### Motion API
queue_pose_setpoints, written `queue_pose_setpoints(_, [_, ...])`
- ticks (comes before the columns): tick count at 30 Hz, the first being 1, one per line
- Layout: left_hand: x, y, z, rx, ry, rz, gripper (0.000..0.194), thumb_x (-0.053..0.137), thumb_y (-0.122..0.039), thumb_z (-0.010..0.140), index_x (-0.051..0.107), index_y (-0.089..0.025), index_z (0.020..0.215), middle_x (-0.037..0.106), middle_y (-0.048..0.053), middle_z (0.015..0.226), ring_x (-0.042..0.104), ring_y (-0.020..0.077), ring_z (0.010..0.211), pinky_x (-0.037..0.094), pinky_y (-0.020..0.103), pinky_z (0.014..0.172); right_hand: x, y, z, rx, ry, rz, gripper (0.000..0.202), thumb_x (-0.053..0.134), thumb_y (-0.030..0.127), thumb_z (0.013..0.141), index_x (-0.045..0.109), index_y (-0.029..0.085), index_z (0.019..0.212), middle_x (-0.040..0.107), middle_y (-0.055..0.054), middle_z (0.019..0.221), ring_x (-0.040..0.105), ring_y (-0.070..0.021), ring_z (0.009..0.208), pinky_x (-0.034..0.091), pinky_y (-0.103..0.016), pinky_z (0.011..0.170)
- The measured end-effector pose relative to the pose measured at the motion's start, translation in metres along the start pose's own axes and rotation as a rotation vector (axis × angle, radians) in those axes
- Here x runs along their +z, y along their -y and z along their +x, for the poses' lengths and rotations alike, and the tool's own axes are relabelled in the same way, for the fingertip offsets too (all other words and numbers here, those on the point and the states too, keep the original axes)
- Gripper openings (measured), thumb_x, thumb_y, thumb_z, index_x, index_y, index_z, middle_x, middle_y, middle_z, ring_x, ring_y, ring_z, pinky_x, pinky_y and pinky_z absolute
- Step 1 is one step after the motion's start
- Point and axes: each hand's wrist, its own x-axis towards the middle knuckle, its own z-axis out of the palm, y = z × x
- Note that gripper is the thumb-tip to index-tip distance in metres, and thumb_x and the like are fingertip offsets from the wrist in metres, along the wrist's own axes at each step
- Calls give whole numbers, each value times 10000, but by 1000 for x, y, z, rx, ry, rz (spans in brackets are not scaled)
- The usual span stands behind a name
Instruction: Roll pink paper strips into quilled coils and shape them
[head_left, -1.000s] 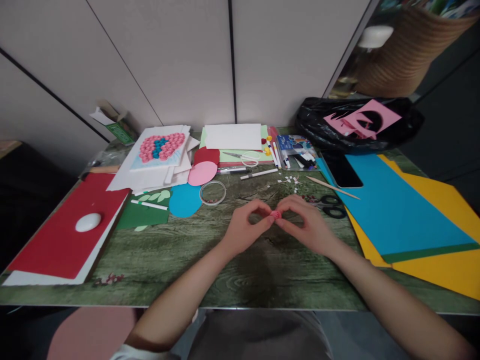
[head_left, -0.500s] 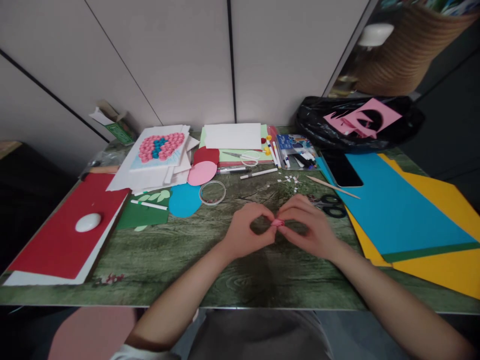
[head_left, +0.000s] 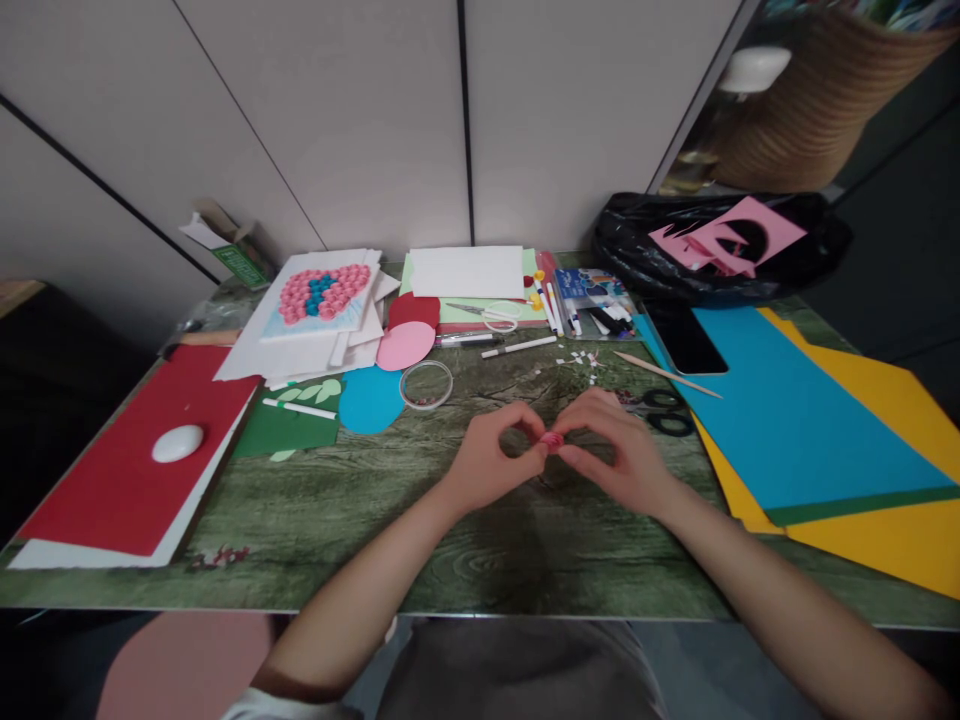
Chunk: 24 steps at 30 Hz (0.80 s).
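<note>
Between my two hands, over the front middle of the table, is a small pink paper coil, like a tiny rolled rose. My left hand pinches its left side between thumb and fingertips. On the other side, the thumb and fingers of my right hand close on it too. The fingertips cover part of the coil. Just behind my right hand lie dark-handled scissors. Farther left, a white card carries rows of similar pink and blue coils, resting on a paper stack.
Left are red paper with a white mouse, and a blue paper disc. A roll of tape, a pen and a wooden stick lie behind my hands. Right are blue sheets and a phone.
The pink coil has turned between my fingertips and shows more of its rolled face. Both hands have stayed in nearly the same place.
</note>
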Motion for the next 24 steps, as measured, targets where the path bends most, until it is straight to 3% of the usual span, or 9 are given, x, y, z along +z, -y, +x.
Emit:
queue_pose_setpoints(5, [4,2,-4,71,-95,84,20,567,-186,741,563,-168,749,614,-3,729,567,118,704,428,242,700,0,3,-2,-104,-202,-138,122,648,157,741,597,222,832,649,-3,766,560,-165,758,380,-359,746])
queue_pose_setpoints(12, [8,4,-4,83,-174,59,41,575,-169,732,577,-169,773,617,2,735,573,117,705,448,240,692,3,2,-5,-172,-248,-323,151,672,150,715,610,240,819,678,35,738,582,-150,725,345,-366,759])
queue_pose_setpoints(24, [11,7,-4,-24,-176,-83,123,635,-228,739,678,-178,844,712,22,809,649,130,735,523,260,729,3,2,-6,-237,-334,-558,161,681,239,708,595,263,841,700,52,755,585,-173,711,302,-396,719])
